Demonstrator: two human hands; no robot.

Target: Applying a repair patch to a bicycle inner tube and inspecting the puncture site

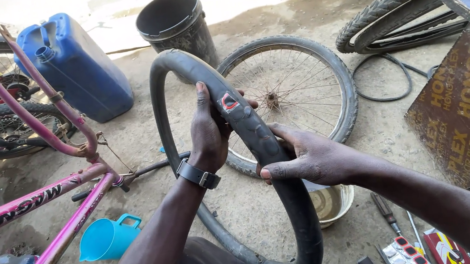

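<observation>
Black rubber inner tube [192, 172], inflated into a hoop, held upright over the dirt ground [377, 133] in front of the spoked bicycle wheel [295, 90]. Left hand [208, 132] clasps the tube beside a red-edged patch [230, 102], thumb close to it. Right hand [308, 156] wraps the tube just below. Patch already on; judged to be pressing or checking it. Patch sheets [405, 251] lie lower right.

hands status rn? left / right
Left hand: grip closed on the black inner tube, beside its red patch.
Right hand: grip closed on the same tube, lower down.
</observation>
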